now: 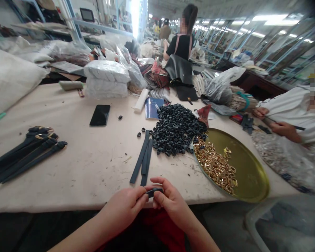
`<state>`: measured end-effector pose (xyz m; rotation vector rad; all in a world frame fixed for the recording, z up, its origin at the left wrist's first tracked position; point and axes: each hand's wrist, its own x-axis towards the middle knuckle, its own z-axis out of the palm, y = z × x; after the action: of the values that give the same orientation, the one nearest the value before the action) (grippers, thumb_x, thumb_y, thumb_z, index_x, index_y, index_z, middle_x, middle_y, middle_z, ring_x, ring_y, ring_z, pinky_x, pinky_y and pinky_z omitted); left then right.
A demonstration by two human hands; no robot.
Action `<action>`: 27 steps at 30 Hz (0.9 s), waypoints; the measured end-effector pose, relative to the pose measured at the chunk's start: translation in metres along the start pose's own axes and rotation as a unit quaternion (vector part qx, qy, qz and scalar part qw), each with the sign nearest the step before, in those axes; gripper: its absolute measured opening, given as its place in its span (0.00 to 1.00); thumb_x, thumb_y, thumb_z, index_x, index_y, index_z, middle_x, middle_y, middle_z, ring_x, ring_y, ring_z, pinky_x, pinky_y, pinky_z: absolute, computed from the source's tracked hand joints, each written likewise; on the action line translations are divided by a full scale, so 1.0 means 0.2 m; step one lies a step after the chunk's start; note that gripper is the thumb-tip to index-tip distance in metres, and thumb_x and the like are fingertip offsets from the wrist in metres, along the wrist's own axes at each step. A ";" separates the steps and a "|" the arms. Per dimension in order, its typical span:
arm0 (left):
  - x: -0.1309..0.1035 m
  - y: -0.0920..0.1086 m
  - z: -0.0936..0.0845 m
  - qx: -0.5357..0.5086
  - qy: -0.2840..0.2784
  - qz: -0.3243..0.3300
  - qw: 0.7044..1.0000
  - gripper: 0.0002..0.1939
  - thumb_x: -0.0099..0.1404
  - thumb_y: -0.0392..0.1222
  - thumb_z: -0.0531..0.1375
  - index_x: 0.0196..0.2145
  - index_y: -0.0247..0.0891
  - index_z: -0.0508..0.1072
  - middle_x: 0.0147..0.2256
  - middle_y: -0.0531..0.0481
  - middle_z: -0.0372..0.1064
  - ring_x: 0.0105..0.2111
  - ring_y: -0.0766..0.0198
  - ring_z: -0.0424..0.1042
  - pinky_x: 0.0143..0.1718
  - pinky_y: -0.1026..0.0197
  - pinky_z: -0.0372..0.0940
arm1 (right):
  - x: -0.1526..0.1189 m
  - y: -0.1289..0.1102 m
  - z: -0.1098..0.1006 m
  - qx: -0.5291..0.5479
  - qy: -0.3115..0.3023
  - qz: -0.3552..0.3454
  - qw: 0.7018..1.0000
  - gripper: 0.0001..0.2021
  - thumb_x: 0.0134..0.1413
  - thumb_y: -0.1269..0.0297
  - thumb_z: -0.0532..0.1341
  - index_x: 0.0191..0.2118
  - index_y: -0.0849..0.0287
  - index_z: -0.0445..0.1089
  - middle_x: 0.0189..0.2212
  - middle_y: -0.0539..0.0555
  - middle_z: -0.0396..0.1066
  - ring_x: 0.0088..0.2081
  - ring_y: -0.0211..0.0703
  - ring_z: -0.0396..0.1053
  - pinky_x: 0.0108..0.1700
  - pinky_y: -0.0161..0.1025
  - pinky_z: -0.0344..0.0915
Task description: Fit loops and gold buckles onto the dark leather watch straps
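At the table's front edge, my left hand (127, 203) and my right hand (170, 199) pinch a short visible stretch of dark strap (152, 191) between them. My fingers cover both its ends, so its full length is hidden. Just beyond my hands lie a few flat dark straps (140, 159), partly overlapping. A heap of small dark loops (175, 129) is piled behind them to the right. Gold-coloured buckles (215, 166) fill the left part of a round, gold-toned tray (249, 168). Over at the left rests a bundle of dark straps with gold hardware (28, 154).
A black phone (100, 115) lies on the pale tabletop (94, 168). Behind it are plastic-wrapped stacks (106, 78), a blue booklet (153, 108) and a white roll (141, 100). A co-worker's hands (285, 130) hold a dark strip at the right; another person (182, 42) stands farther back.
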<state>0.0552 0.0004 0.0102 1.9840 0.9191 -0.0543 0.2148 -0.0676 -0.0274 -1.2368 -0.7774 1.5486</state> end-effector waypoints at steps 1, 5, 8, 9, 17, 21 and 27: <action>0.00 0.00 0.02 -0.015 0.014 0.001 1.000 0.17 0.63 0.46 0.43 0.37 0.40 0.70 0.35 0.47 0.72 0.34 0.60 0.69 0.34 0.64 0.59 | 0.00 0.00 0.01 0.018 0.019 -0.002 1.000 0.15 0.46 0.56 0.61 0.39 0.57 0.63 0.31 0.50 0.70 0.23 0.32 0.61 0.27 0.33 0.58; -0.02 0.03 0.08 -0.034 0.066 -0.040 0.996 0.20 0.64 0.47 0.42 0.49 0.40 0.61 0.36 0.46 0.71 0.37 0.56 0.70 0.37 0.60 0.60 | -0.02 0.02 0.08 0.063 0.098 -0.019 0.993 0.11 0.43 0.58 0.64 0.29 0.59 0.67 0.20 0.45 0.63 0.22 0.32 0.56 0.26 0.31 0.54; -0.03 0.04 0.10 -0.048 0.079 -0.044 0.995 0.22 0.63 0.49 0.42 0.53 0.39 0.55 0.37 0.45 0.71 0.37 0.55 0.70 0.37 0.58 0.60 | -0.05 0.06 0.16 0.077 0.060 -0.011 0.995 0.11 0.46 0.58 0.62 0.35 0.58 0.68 0.22 0.46 0.63 0.22 0.32 0.56 0.25 0.31 0.53; -0.03 0.04 0.10 -0.062 0.076 -0.032 0.995 0.21 0.63 0.50 0.42 0.50 0.39 0.58 0.36 0.45 0.71 0.37 0.55 0.70 0.37 0.59 0.59 | -0.06 0.07 0.15 0.048 0.046 -0.018 0.998 0.12 0.47 0.57 0.60 0.37 0.58 0.68 0.23 0.46 0.64 0.22 0.33 0.57 0.25 0.31 0.54; -0.06 -0.03 0.11 -0.148 0.104 -0.014 0.983 0.20 0.60 0.55 0.41 0.24 0.39 0.62 0.21 0.54 0.59 0.25 0.62 0.61 0.28 0.63 0.57 | -0.10 -0.20 -0.51 -0.496 0.346 -0.101 0.790 0.07 0.50 0.64 0.53 0.31 0.59 0.66 0.31 0.56 0.66 0.34 0.45 0.64 0.38 0.40 0.57; -0.09 0.00 0.18 -0.178 0.094 -0.008 0.979 0.19 0.59 0.55 0.42 0.23 0.39 0.60 0.19 0.55 0.54 0.23 0.64 0.58 0.24 0.65 0.53 | -0.10 -0.28 -0.72 -0.536 0.370 -0.084 0.754 0.06 0.42 0.72 0.57 0.20 0.58 0.62 0.26 0.54 0.64 0.31 0.45 0.63 0.36 0.40 0.54; -0.14 0.08 0.18 -0.194 0.111 0.013 0.975 0.18 0.60 0.53 0.44 0.25 0.37 0.62 0.20 0.56 0.54 0.22 0.67 0.55 0.23 0.66 0.52 | -0.15 -0.30 -0.65 -0.474 0.340 -0.112 0.805 0.06 0.47 0.62 0.56 0.25 0.58 0.64 0.25 0.52 0.64 0.29 0.43 0.62 0.32 0.38 0.55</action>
<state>0.0559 -0.0470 0.0118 1.6567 0.9624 0.3446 0.3576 -0.0872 0.0005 -2.1440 -1.1784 0.3498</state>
